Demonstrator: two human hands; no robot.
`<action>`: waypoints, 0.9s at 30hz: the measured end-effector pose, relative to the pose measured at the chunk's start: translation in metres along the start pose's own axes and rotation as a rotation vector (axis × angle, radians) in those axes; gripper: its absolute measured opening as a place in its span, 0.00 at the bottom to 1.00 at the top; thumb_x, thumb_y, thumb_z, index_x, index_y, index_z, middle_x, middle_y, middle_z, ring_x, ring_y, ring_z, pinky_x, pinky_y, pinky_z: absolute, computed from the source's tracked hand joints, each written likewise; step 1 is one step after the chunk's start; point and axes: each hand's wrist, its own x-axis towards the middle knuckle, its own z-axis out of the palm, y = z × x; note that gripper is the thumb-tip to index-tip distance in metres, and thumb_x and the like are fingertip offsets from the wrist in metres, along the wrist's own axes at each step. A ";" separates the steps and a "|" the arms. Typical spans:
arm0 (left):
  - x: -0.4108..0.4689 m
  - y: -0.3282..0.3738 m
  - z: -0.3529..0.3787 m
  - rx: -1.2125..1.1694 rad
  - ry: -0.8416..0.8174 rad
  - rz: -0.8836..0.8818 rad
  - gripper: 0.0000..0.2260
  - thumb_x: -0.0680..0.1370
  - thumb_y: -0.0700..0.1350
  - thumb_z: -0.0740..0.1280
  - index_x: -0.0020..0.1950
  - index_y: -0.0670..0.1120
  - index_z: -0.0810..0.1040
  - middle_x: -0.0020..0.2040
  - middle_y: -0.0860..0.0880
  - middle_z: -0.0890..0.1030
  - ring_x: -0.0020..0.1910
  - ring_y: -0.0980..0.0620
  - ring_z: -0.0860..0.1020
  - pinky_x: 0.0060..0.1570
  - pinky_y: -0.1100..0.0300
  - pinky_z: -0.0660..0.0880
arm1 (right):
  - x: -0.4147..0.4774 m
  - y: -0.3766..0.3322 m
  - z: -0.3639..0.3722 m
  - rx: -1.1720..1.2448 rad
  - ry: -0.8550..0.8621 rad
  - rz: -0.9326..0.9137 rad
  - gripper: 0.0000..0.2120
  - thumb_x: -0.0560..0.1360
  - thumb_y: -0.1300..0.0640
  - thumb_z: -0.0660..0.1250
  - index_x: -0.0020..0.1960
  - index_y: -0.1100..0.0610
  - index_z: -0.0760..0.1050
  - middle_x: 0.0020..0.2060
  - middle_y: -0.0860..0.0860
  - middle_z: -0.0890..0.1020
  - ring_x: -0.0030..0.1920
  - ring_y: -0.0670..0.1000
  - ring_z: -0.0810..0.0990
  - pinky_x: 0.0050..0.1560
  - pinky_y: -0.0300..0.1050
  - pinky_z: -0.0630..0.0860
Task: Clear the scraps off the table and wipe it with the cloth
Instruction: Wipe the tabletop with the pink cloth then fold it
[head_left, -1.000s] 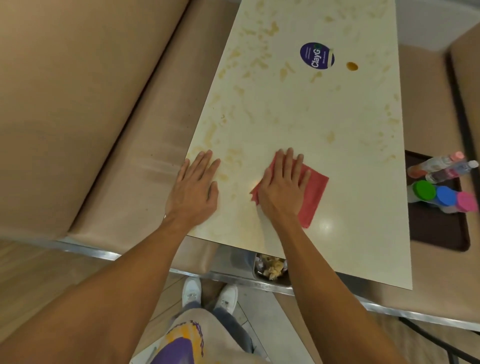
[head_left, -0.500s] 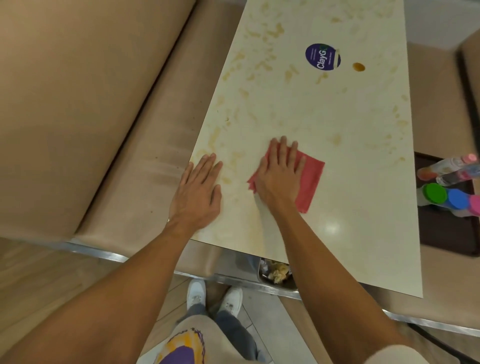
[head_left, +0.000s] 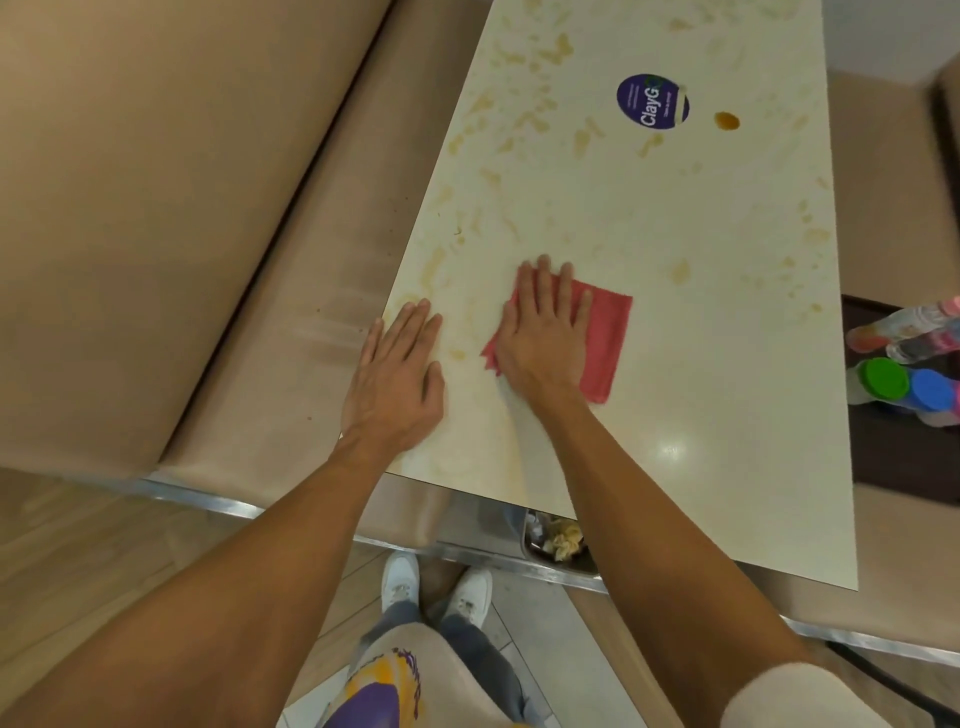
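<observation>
A long cream table carries tan smears over its far half and left side. A folded red cloth lies flat near the table's near end. My right hand presses on the cloth's left part with straight fingers. My left hand rests flat on the table's left edge, a little left of the cloth, holding nothing. A small brown blob sits far up the table, beside a round blue sticker.
Beige bench seats flank the table on both sides. A dark tray on the right bench holds several bottles with coloured caps. Below the table's near edge a metal bin holds crumpled scraps. My feet stand on the floor below.
My right hand has slid the red cloth away from me along the table. My left hand has stayed flat at the left edge.
</observation>
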 end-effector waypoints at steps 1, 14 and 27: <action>0.000 0.000 0.000 0.000 0.001 0.002 0.28 0.84 0.49 0.54 0.84 0.45 0.61 0.86 0.50 0.55 0.85 0.55 0.50 0.83 0.44 0.51 | -0.012 -0.006 0.002 -0.011 -0.018 -0.110 0.29 0.86 0.45 0.41 0.85 0.51 0.46 0.85 0.50 0.47 0.84 0.55 0.41 0.82 0.63 0.45; 0.000 0.000 -0.002 0.011 -0.010 0.000 0.28 0.84 0.49 0.54 0.85 0.46 0.60 0.86 0.51 0.55 0.85 0.56 0.49 0.83 0.45 0.50 | -0.036 -0.005 0.006 -0.021 0.006 -0.005 0.29 0.86 0.45 0.42 0.85 0.51 0.45 0.85 0.51 0.46 0.84 0.55 0.40 0.82 0.63 0.45; -0.001 -0.001 -0.001 -0.013 0.000 -0.002 0.27 0.84 0.48 0.52 0.84 0.46 0.61 0.86 0.51 0.56 0.85 0.56 0.50 0.83 0.46 0.49 | -0.065 -0.019 0.013 0.007 0.021 0.051 0.28 0.87 0.46 0.42 0.85 0.51 0.45 0.85 0.51 0.44 0.84 0.55 0.39 0.82 0.63 0.46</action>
